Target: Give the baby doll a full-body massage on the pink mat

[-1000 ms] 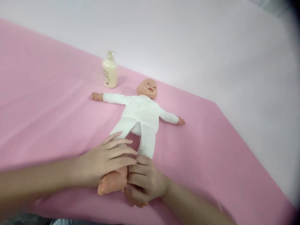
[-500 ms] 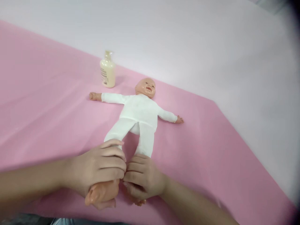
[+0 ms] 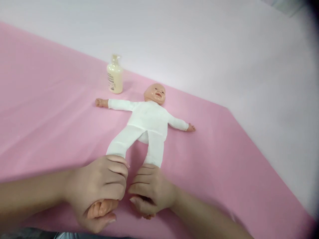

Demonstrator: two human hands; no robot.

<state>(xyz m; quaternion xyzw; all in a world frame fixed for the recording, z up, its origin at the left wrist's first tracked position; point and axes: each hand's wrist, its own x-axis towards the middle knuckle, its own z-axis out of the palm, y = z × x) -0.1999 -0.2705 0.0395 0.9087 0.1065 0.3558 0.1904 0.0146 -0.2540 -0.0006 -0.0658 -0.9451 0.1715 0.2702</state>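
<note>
At the near edge, a pale blue thing shows only as a narrow strip; I cannot tell what it is. Both forearms are cut off by the picture's border. The left hand has its grip closed around the left foot of the doll; some toes come out beneath the fingers, but the ankle is covered. The right hand grasps the lower end of the other leg, and this foot is mostly hidden, with only few toes visible. The doll, in white clothes, lies on its back on the pink tabletop, arms spread, head toward the far side. Soft creases run across the left part. Left of the head, a cream pump bottle stands upright, its print unreadable. Beyond is a plain whitish surface, floor or wall I cannot tell; the far right corner is blurred.
</note>
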